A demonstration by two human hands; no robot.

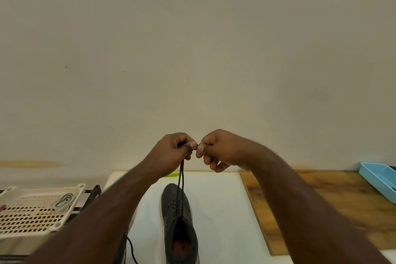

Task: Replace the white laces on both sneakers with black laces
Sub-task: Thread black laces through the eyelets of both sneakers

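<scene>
Nearest the camera, a dark sneaker [180, 225] lies on the white tabletop [218, 210], heel toward the viewer and toe pointing away, so its long axis runs straight out from the person. Its upper is dark grey; the opening shows a reddish lining. A black lace [179, 188] is already threaded through the visible eyelets, crossing in short rungs over the tongue. No white lace is seen on this shoe.

At the lower edge, left of the sneaker, a second dark shape with a loose black cord [131, 251] is partly hidden by the left forearm; whether it is the other sneaker cannot be told.

From the top eyelets both strands of the black lace rise steeply, close together and taut, up and away to the hands. The sneaker therefore lies directly below and nearer than both hands.

The left hand [173, 154] has its fingers curled and grips the two strands where they end. The right hand [216, 150], just beside it with fingertips almost touching, pinches something small at the meeting point, probably a lace tip; this is too small to confirm. The left hand is nearer the strands.

Judgement: lacing of this sneaker appears nearly complete, with evening or tying of the ends pending.

Farther left, a cream perforated tray [32, 218] holds a coiled pale lace [64, 201].
</scene>
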